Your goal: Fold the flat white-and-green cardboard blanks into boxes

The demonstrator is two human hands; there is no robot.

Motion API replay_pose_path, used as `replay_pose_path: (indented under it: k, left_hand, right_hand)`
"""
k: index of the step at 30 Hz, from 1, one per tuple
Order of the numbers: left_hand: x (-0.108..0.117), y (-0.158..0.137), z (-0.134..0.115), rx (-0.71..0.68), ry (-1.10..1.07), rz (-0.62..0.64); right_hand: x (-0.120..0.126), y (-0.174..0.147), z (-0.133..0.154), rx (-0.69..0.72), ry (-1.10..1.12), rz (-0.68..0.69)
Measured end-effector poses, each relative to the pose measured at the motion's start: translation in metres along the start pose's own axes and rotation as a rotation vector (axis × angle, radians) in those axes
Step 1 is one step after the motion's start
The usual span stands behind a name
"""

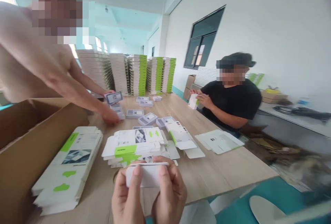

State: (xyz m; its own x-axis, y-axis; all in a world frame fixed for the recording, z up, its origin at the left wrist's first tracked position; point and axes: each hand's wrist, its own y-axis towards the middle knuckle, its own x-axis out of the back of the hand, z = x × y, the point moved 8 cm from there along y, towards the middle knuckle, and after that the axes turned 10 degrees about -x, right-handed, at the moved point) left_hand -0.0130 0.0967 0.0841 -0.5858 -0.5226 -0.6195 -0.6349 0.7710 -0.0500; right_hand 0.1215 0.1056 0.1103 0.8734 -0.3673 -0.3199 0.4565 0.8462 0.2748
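Observation:
Low at the front of the view, a small white carton (150,177) is gripped between both my hands, its plain end flap turned toward me. My left hand (128,194) is closed on its left side, with the thumb pressed on the flap. On the other side my right hand (169,193) holds it the same way. The far part of the carton is hidden by the flap and my fingers. Just beyond my hands lies a pile of flat printed white-and-green cartons (144,141). Another stack of flat cartons (74,158) is to the left.
A large cardboard box (31,141) borders the left side. Several white trays (147,118) lie mid-table, before tall carton stacks (138,75). A person at left handles trays; a person in black (235,99) at right holds a carton. Loose flat cartons (218,141) lie right.

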Motion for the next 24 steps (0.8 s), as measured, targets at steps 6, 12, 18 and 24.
replay_pose_path:
  k: [6,12,18,24]
  left_hand:
    - [-0.018,-0.009,-0.012,-0.086,0.007,0.03]
    - [-0.014,-0.002,-0.008,-0.047,-0.015,0.02]
    - [0.005,0.014,0.003,-0.051,-0.018,-0.016]
    - [0.012,0.022,0.009,-0.049,-0.027,-0.047]
  right_hand:
    - [-0.007,0.006,-0.018,-0.188,0.09,0.085]
    - [-0.005,0.011,-0.016,-0.133,0.099,0.042]
    - [-0.018,0.013,-0.019,-0.097,0.119,0.184]
    - [-0.011,0.008,-0.03,-0.099,0.189,-0.007]
